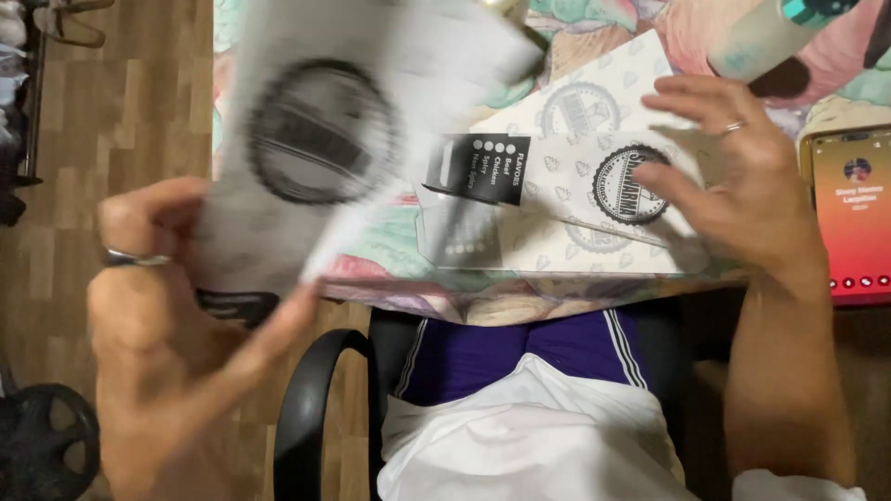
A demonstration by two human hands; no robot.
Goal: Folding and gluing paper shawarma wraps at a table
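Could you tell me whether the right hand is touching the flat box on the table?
Touching: the head view shows the right hand pressed flat on the flat box.

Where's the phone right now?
In the head view, the phone lies at the table's far right edge, just beyond the right hand.

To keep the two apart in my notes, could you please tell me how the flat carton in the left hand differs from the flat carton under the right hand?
The lifted carton is held up off the table by the left hand and looks motion-blurred; the table carton lies flat under the right hand and looks sharp. The lifted carton appears larger, being nearer the camera. Both are white with a round dark emblem.
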